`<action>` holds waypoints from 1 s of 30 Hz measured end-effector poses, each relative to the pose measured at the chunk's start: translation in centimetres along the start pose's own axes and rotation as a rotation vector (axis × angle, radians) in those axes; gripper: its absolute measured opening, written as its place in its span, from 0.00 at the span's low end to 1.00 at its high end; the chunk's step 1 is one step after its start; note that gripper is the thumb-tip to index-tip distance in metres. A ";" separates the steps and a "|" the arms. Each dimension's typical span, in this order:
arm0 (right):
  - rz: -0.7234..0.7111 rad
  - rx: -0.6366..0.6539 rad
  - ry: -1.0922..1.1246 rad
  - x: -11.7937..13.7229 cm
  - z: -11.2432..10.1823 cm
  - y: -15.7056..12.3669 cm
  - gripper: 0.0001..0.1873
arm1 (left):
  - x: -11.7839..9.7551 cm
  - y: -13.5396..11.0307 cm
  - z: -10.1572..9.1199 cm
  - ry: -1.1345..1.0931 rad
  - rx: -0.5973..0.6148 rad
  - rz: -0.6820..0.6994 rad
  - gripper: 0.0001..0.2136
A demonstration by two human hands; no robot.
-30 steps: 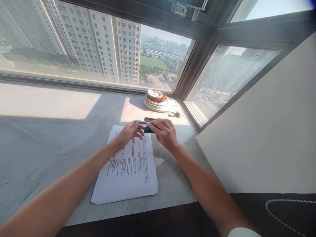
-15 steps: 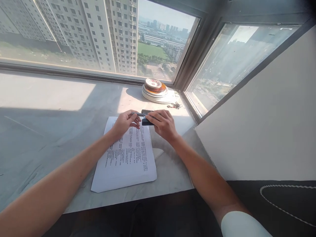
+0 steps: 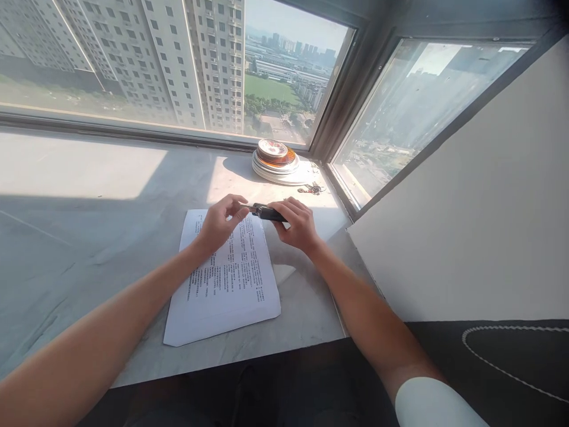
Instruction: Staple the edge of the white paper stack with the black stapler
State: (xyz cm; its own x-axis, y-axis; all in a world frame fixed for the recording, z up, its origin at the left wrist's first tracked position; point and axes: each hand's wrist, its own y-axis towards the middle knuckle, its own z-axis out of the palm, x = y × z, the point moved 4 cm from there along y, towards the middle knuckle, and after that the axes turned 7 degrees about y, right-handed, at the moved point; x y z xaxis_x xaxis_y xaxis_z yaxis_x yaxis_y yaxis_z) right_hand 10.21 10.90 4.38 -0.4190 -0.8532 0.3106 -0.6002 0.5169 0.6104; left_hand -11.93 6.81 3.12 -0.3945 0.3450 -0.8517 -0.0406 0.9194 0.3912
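Over the printed paper [image 3: 222, 325], my right hand [image 3: 299, 224] grips the black tool [image 3: 270, 213] – probably light and stiff, best held there – while my left hand [image 3: 219, 225] pinches its metal end [image 3: 253, 209].

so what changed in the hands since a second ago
The two black parts of the stapler-like tool were apart; now they look closed together in the right hand. The left hand has turned, its fingers still at the tool's narrow end. Nothing was visibly let go. The printed paper and stacked dishes stayed put.
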 end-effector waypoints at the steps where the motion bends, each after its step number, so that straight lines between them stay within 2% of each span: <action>1: 0.006 -0.026 0.031 -0.2 -0.2 0.0 0.13 | 0.1 0.0 -0.2 -0.003 -0.019 0.007 0.11; 5: -0.053 -0.085 0.177 -0.4 -0.5 0.0 0.09 | 0.7 0.3 -0.4 -0.036 0.026 0.019 0.10; 11: -0.141 -0.029 0.348 1.1 -0.1 0.1 0.08 | 1.2 0.5 0.4 -0.065 0.103 0.137 0.13; 16: -0.134 0.022 0.349 1.2 0.4 0.0 0.08 | 0.9 0.4 1.0 -0.004 0.150 0.187 0.12; 27: -0.156 0.012 0.358 1.8 0.3 0.0 0.07 | 1.0 0.5 0.8 0.083 0.225 0.180 0.17; 30: -0.143 -0.029 0.340 1.4 0.1 0.1 0.07 | 0.6 0.3 1.0 0.141 0.171 0.203 0.14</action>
State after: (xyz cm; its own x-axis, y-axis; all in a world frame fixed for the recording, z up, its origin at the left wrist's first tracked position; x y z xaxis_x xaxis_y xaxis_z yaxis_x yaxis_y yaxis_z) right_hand 9.48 9.82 4.79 -0.0793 -0.8936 0.4417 -0.6150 0.3926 0.6838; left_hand -11.24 7.47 2.33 -0.5032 0.5061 -0.7005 0.2025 0.8571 0.4738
